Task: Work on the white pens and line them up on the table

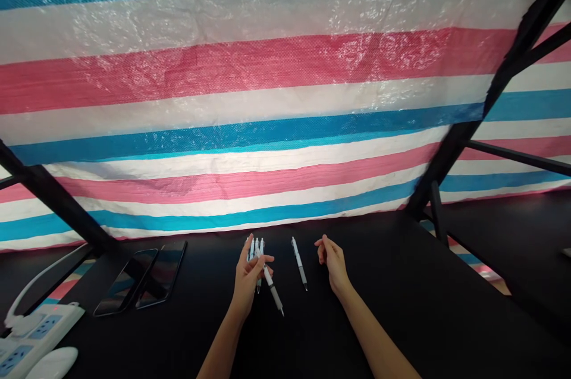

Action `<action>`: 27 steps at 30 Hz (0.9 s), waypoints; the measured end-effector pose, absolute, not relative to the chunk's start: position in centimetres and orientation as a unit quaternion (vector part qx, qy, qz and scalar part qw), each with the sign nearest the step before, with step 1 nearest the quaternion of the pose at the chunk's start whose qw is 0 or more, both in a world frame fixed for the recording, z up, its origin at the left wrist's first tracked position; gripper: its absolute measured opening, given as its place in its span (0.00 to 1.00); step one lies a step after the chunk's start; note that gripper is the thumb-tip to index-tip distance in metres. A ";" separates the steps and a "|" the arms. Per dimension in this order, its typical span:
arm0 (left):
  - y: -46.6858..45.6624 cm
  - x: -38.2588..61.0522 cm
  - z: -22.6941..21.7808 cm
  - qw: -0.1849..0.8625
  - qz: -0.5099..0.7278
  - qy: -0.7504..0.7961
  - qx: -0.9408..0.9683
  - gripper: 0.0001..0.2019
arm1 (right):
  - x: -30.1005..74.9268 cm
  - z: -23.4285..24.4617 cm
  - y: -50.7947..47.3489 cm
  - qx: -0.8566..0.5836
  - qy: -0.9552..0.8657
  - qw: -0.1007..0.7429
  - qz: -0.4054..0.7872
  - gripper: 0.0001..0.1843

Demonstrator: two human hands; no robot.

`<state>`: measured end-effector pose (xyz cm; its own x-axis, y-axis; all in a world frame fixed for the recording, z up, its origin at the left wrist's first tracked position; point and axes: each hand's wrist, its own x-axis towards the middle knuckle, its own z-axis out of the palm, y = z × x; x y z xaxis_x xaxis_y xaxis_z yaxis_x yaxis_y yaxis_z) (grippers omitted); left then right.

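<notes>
My left hand (247,279) sits at the middle of the black table (379,284), and its fingers close around a white retractable pen (273,293), whose metal tip points down and to the right. Just behind those fingers stands a bunch of several white pens (255,249), partly hidden by the hand. A single white pen (299,263) lies apart on the table between my hands. My right hand (333,263) hovers to the right of that pen, fingers loosely curled, holding nothing.
Two dark smartphones (127,282) (163,275) lie left of my hands. At the lower left are a white power strip (38,334) with a white cable and a white computer mouse (53,364). A striped tarpaulin (267,129) hangs behind the table, with black frame bars (455,147) across it.
</notes>
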<state>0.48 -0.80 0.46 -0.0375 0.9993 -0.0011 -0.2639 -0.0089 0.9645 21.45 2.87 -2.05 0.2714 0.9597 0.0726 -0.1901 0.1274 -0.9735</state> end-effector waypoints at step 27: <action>-0.5 0.4 0.3 0.546 0.549 0.453 0.442 0.36 | 21.6 -2.5 3.0 -0.475 -0.402 0.637 0.455 0.26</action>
<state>0.38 -0.50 0.31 -0.0131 0.9999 -0.0084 -0.1986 0.0056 0.9801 21.60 2.98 -2.45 0.2620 0.9618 0.0795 -0.1983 0.1342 -0.9709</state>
